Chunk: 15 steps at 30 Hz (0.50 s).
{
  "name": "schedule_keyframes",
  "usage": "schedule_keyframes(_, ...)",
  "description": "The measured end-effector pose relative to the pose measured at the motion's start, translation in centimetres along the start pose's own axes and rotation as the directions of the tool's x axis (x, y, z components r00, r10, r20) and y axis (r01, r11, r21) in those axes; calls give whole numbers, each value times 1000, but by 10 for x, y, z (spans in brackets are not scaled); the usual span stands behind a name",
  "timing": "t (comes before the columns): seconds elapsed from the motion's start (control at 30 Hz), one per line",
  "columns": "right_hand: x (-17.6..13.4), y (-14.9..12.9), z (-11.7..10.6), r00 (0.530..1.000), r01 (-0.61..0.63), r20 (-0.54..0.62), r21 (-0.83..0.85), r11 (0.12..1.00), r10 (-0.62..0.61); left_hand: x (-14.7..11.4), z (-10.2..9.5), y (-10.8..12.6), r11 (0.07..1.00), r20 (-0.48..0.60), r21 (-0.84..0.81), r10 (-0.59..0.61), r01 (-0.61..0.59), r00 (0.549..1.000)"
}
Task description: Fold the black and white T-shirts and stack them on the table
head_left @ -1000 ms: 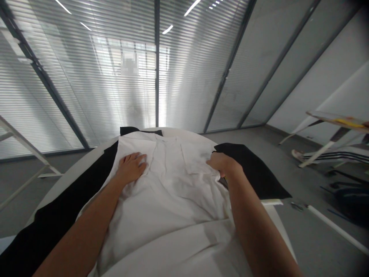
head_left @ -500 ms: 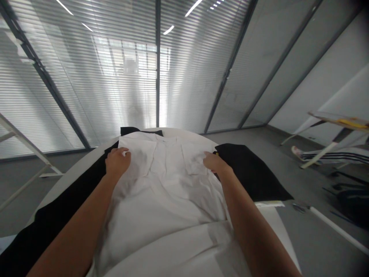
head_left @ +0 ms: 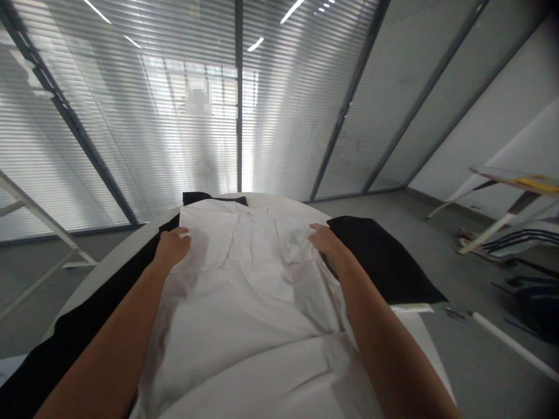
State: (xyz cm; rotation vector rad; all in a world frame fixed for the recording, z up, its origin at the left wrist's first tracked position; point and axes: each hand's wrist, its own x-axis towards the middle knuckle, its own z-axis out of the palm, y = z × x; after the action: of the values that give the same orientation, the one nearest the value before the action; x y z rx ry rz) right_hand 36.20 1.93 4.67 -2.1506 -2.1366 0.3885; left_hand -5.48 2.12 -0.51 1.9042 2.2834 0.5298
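Note:
A white shirt (head_left: 251, 291) lies spread over the white round-edged table, with two flat folded panels at its far end and wrinkles across its middle. My left hand (head_left: 173, 247) rests at the left edge of the left panel, its finger and thumb a little apart. At the right panel's outer edge, my right hand (head_left: 324, 238) has its fingers stretched over the cloth, thumb and forefinger apart. Neither hand visibly pinches the fabric. Black cloth (head_left: 384, 259) lies just right of my right hand, and more black cloth (head_left: 105, 294) runs beneath my left forearm.
The table's pale rim (head_left: 283, 201) curves around the far end. A blinds-covered glass partition (head_left: 279, 116) stands behind it. A white frame (head_left: 48, 227) stands at left. On the right are another table (head_left: 515, 177), a white pole (head_left: 515, 343) and dark blurred items on the floor.
Both hands have loosened from the shirt's edges, with finger and thumb now apart. My left hand has shifted slightly left. At the far right, the striped leg has moved and blurred.

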Motion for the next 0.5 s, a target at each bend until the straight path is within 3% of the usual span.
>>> schedule_keyframes(0.23, -2, 4, -2, 997, 35, 69, -233, 972, -19, 2, -3, -6, 962, 11, -242, -127, 125, 992)
schedule_keyframes(0.5, 0, 2, -5, 982, 189, 68, -250, 950, -178, -1, -7, -1, 977, 48, -186, -97, 105, 994)
